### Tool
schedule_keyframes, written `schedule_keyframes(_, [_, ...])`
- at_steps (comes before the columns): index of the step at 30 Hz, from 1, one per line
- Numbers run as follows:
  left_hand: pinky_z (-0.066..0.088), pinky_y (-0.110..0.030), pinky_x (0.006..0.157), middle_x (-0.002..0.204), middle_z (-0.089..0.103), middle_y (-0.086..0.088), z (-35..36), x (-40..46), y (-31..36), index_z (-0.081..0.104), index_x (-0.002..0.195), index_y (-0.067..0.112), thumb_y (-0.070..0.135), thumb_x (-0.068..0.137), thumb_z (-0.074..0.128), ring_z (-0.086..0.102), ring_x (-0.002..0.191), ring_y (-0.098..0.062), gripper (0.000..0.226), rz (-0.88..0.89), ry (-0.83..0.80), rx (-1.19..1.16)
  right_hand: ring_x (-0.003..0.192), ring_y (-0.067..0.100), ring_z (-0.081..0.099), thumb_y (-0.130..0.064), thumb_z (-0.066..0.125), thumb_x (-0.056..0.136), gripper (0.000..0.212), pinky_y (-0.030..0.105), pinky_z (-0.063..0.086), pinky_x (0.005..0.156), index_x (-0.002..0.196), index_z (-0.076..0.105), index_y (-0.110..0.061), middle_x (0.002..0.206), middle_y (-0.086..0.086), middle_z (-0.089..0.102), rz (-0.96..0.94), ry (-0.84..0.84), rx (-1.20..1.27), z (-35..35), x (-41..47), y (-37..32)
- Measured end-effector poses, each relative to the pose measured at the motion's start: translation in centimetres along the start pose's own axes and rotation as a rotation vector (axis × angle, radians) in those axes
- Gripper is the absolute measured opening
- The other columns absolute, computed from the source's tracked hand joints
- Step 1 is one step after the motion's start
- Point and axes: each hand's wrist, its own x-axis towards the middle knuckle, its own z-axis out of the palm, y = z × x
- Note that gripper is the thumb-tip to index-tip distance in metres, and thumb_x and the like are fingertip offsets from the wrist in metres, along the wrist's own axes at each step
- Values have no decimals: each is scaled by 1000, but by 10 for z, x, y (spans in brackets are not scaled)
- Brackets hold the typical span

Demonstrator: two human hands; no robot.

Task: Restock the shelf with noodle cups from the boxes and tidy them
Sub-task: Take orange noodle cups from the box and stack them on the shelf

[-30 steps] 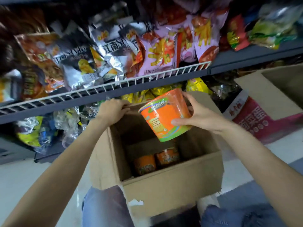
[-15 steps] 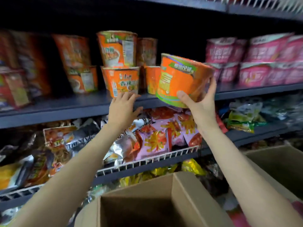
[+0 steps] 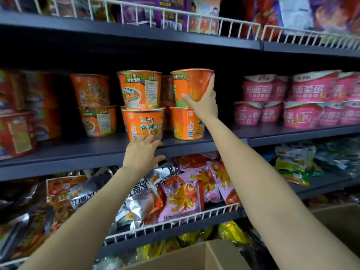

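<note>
My right hand [image 3: 205, 103] grips an orange noodle cup [image 3: 190, 84] from below and holds it upright on top of another orange cup [image 3: 186, 123] on the dark middle shelf [image 3: 194, 146]. To its left stand two stacked orange cups [image 3: 142, 106] and a further stack [image 3: 95, 106]. My left hand [image 3: 142, 152] rests with straight fingers on the shelf's front edge, its fingertips at the base of the lower middle cup. A cardboard box [image 3: 204, 256] shows its top edge at the bottom.
Pink noodle cups [image 3: 303, 98] fill the right of the same shelf, red packs [image 3: 17, 114] the left. Snack bags [image 3: 175, 191] lie behind a white wire rail [image 3: 175, 221] on the shelf below. Another wire rail [image 3: 194, 18] fronts the shelf above. A second box [image 3: 339, 221] stands at the right.
My right hand lifted the cup out of the box and up onto the top of a shelf cup. My left hand left the box flap and reached the shelf edge.
</note>
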Motion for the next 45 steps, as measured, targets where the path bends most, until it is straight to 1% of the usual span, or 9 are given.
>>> schedule_keyframes(5, [46,-36,72,95,69,-4,14,-13,2,69,111,15,38,78,73,60,86,-28,41,20,183,-3,147,25,3,-54,55,89,88,50,6,118,153,4,-20,160,10,4,-49,-91,-124,-13,-24,6])
schedule_keyframes(10, [29,-39,103,124,63,-2,22,-45,14,61,124,14,31,89,51,57,114,-23,40,-29,315,-105,132,17,37,-24,56,93,39,28,29,108,132,50,-18,141,3,44,-182,-69,30,-31,-124,23])
schedule_keyframes(13, [36,-35,93,115,65,1,27,-99,32,64,115,15,27,90,52,57,107,-22,30,-50,324,-315,109,8,58,-17,57,93,27,23,45,93,120,59,-18,115,-4,64,-134,-193,100,-34,-191,39])
schedule_keyframes(16, [41,-35,83,99,68,2,46,-169,41,64,107,21,42,87,43,62,95,-24,36,-97,-28,-500,84,3,66,-15,58,93,17,16,49,74,108,65,-18,93,-5,72,-35,-433,114,-33,-254,62])
schedule_keyframes(20, [37,-35,103,132,56,-3,75,-247,33,47,135,29,58,78,53,49,124,-24,64,-179,-706,-438,75,-4,59,-27,58,92,12,14,45,72,100,66,-31,85,-17,67,58,-811,-126,-21,-328,110])
schedule_keyframes(22, [32,-33,106,137,52,-5,83,-263,31,42,139,27,47,82,64,46,127,-26,64,-195,-790,-419,76,-2,59,-32,58,91,13,26,51,75,101,65,-35,86,-17,68,75,-957,-212,-14,-358,132])
schedule_keyframes(32, [49,-34,59,86,63,0,62,-282,55,70,94,20,36,88,58,60,83,-26,21,32,-276,-329,109,24,60,-39,54,93,39,34,49,81,129,53,-22,121,4,61,-136,-1465,-582,13,-436,166])
schedule_keyframes(38, [49,-34,59,84,62,-1,36,-319,67,71,97,19,31,90,57,56,76,-25,19,18,-155,-357,124,31,47,-35,53,94,45,41,37,100,132,50,-12,132,12,53,-496,-1559,-709,64,-495,180])
schedule_keyframes(45, [47,-36,65,86,61,-4,19,-331,78,69,99,15,26,94,53,52,74,-26,20,73,-192,-392,122,31,50,-21,39,99,38,38,43,97,135,47,-11,138,15,46,149,-1533,-743,96,-557,207])
